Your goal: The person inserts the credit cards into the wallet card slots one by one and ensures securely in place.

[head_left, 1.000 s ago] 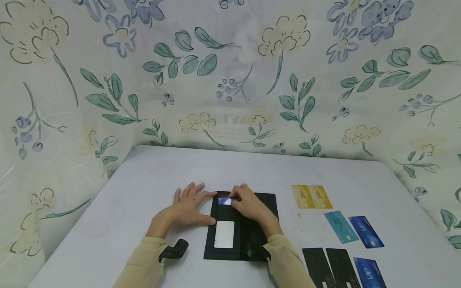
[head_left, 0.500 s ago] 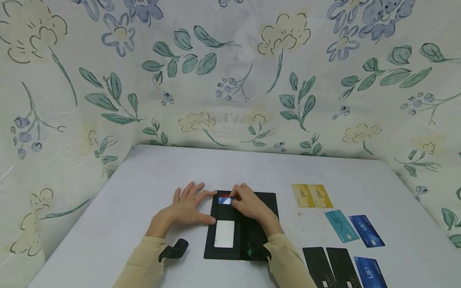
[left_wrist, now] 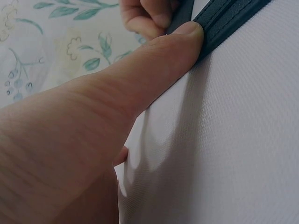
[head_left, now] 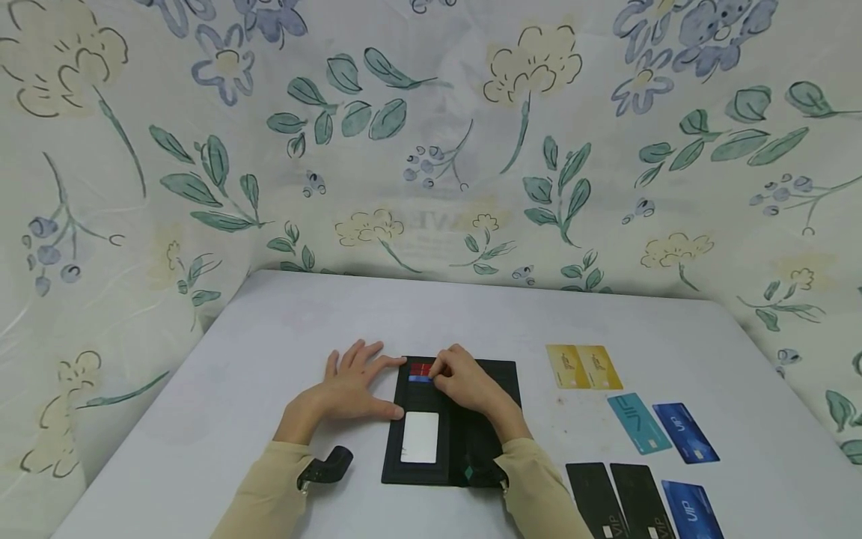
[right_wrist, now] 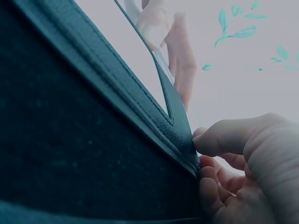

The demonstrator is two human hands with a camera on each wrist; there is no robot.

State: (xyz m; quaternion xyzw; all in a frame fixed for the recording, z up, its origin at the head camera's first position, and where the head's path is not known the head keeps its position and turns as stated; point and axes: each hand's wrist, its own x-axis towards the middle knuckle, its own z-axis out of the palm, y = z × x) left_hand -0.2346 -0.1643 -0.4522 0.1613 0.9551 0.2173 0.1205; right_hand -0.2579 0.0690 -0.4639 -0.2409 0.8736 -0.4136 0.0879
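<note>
A black wallet lies unfolded on the white table. Its left flap shows red cards in the upper slots, with a thin strip of a blue card just below them. My right hand has its fingers curled, thumb and fingertips pinching at the right end of the blue card; the exact contact is hidden. My left hand is spread, index fingertip and thumb resting on the wallet's left edge. In the left wrist view the thumb presses that edge.
Right of the wallet lie two gold cards, a teal card, a blue card, two black VIP cards and a blue VIP card. Below the wallet's upper slots is a white window. A floral cloth hangs behind.
The blue card has slid down into its slot, so only a narrow strip shows and more red is exposed above it. Both hands keep nearly the same place.
</note>
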